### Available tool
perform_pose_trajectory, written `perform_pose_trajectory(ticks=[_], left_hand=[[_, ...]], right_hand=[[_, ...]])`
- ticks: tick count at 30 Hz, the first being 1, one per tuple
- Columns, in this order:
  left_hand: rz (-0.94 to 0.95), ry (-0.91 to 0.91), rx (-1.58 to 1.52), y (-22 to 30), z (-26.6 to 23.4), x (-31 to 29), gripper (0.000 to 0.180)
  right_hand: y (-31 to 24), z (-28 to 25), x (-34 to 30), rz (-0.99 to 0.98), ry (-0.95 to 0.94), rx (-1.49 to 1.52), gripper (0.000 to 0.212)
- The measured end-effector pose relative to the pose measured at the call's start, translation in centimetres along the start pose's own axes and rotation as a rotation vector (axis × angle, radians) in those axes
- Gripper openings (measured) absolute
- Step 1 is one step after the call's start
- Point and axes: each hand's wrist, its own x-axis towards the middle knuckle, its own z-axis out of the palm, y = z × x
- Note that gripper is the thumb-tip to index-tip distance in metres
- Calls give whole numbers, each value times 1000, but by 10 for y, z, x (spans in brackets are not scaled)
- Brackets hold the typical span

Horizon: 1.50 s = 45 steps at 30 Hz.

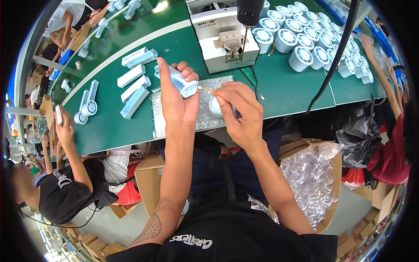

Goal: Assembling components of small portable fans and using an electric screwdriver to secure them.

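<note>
My left hand (178,102), palm up, is closed around a light-blue plastic housing (187,88) with its thumb stretched out. At the housing's near end, my right hand (242,111) pinches a thin orange-and-yellow wire (208,91) between thumb and fingertips. The wire's small pale tip reaches the housing; whether it has entered is too small to tell. Partly hidden by my right hand, a round light-blue part (214,107) sits on a clear plastic-covered mat (161,115). Several long light-blue housings (134,101) lie left of my left hand.
A screw feeder (233,48) stands ahead, with a black electric screwdriver (249,13) hanging above it. Many round parts (301,58) fill the bench's right side. A black cable (325,85) crosses there. A box of clear plastic pieces (310,179) is below right. A co-worker (65,183) sits left.
</note>
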Motion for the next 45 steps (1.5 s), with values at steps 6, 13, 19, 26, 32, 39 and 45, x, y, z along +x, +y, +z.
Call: perform_pose_trajectory(ticks=[6, 13, 19, 26, 32, 39, 45], left_hand=[[189, -20, 100, -6, 16, -10, 43], [391, -42, 436, -23, 38, -21, 36], [510, -274, 893, -26, 19, -14, 24], [421, -379, 1416, -33, 28, -33, 33], [494, -699, 1209, -17, 17, -26, 45], [838, -281, 674, -18, 5, -19, 56], [614, -239, 1456, -16, -25, -74, 61]], right_hand=[[-6, 0, 4, 32, -61, -27, 13], [-4, 24, 1, 39, 13, 40, 21], [-6, 24, -6, 132, 3, 127, 28], [-15, -38, 32, 245, -162, 270, 55], [-11, -37, 57, 281, -341, 407, 57], [-15, -25, 50, 362, -295, 593, 40], [-12, -32, 47, 257, -394, 377, 47]])
